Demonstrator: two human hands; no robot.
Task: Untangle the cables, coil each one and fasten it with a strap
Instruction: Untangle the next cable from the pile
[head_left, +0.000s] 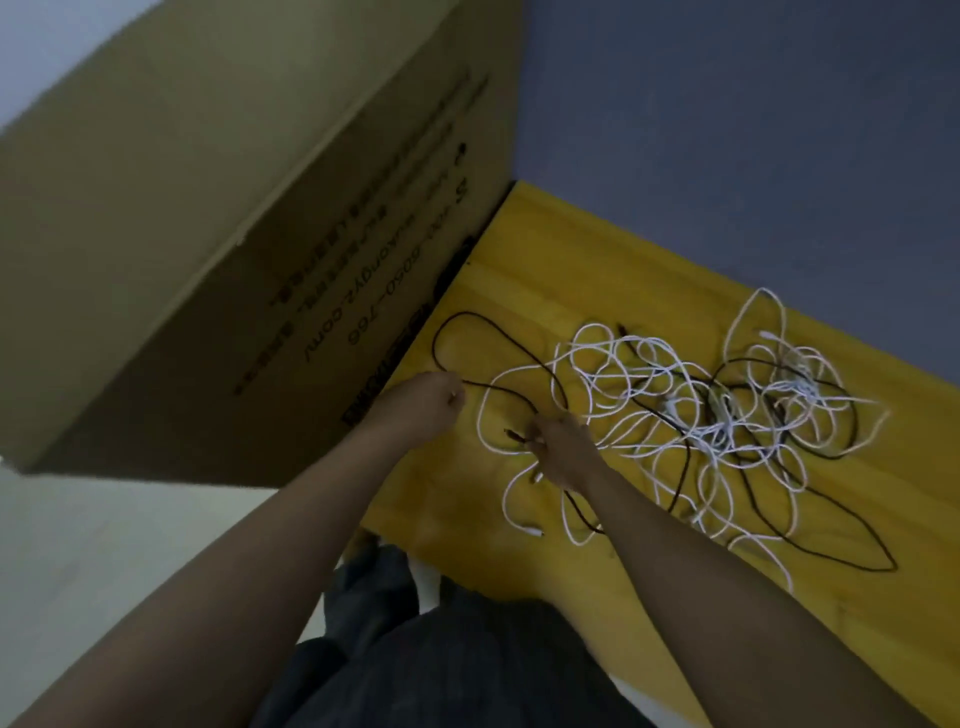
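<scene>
A tangle of white cables (649, 410) and black cables (779, 452) is spread over the yellow wooden table (545, 260). One black cable (498, 332) loops out to the left of the pile. My left hand (421, 402) pinches this black cable near the box. To its right, my right hand (558, 452) grips the cable's plug end at the left edge of the tangle. I see no strap.
A large cardboard box (234, 234) stands against the table's left edge. A dark flat object (452, 270) lies wedged between box and table. Behind the table is a blue-grey wall (753, 130). My dark trousers (441, 649) show below.
</scene>
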